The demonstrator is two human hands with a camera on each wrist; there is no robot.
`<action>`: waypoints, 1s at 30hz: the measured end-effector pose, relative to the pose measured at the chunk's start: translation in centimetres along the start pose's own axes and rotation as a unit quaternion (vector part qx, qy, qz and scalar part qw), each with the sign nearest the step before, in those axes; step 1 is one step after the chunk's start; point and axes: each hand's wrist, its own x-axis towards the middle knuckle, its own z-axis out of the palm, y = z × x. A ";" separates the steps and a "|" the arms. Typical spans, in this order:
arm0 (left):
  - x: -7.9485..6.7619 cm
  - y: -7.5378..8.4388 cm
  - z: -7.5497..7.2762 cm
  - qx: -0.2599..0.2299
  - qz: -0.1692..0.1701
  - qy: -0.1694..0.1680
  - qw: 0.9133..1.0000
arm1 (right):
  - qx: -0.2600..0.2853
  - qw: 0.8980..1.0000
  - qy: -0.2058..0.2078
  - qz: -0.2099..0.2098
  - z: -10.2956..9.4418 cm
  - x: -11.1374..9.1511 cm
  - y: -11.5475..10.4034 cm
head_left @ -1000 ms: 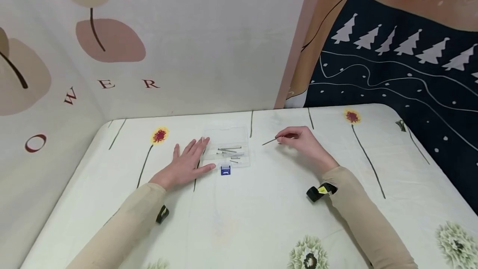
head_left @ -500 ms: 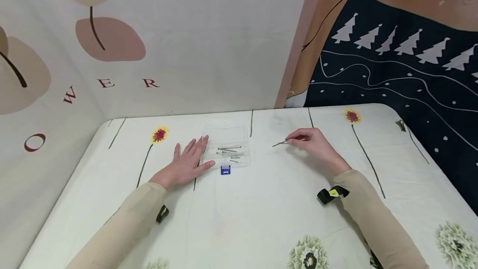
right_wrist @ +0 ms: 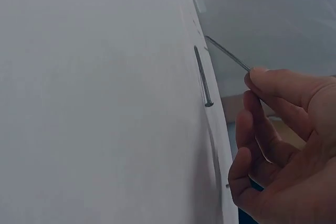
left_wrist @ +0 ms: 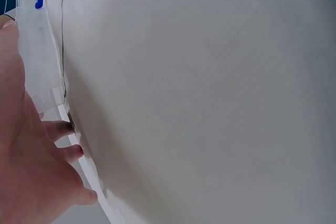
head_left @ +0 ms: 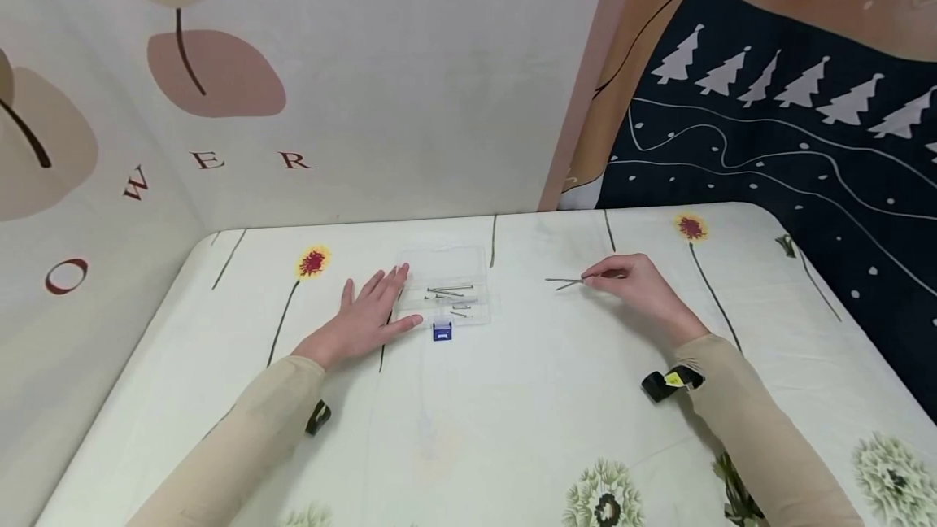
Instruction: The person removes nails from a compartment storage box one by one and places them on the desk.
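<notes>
Clear plastic meets the left hand (head_left: 359,328) at the left side of the box (left_wrist: 39,51). That hand's grip is released: the fingers are straight and spread, the fingertips at the box's left edge and the thumb at its near left corner. It seems to steady the box, though whether it presses cannot be told.

The box has its lid (head_left: 442,261) laid back on the far side, a few nails (head_left: 445,293) in its bottom half, and a blue clasp (head_left: 442,332) at the near edge.

Right of the box and well apart from it, a second nail (right_wrist: 202,77) lies on the tabletop (head_left: 498,397). Just above and beside it, the right hand (head_left: 633,287) has its grip closed round a slim nail (right_wrist: 228,53), pinched between thumb and forefinger and tilted; its head end is hidden by the fingers.

The step in hand looks like bringing this nail to the patch right of the box, next to the one lying there. The next move probably calls for a gentle lowering and a clean loosening of the pinch, without nudging the neighbour, which could roll.

Compared with a second ago, the right hand has shifted farther from the box to the right, uncovering more of the lying nail. The left hand, the box and its contents look unchanged.
</notes>
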 end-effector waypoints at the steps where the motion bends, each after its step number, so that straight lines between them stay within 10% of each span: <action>1: 0.0 0.0 0.0 0.000 0.000 0.000 1.000 | -0.001 1.000 0.001 0.005 -0.1 -0.1 0.1; 30: 0.1 -0.1 0.1 0.002 0.004 0.000 1.000 | -0.097 0.993 0.010 0.065 -2.1 1.0 2.1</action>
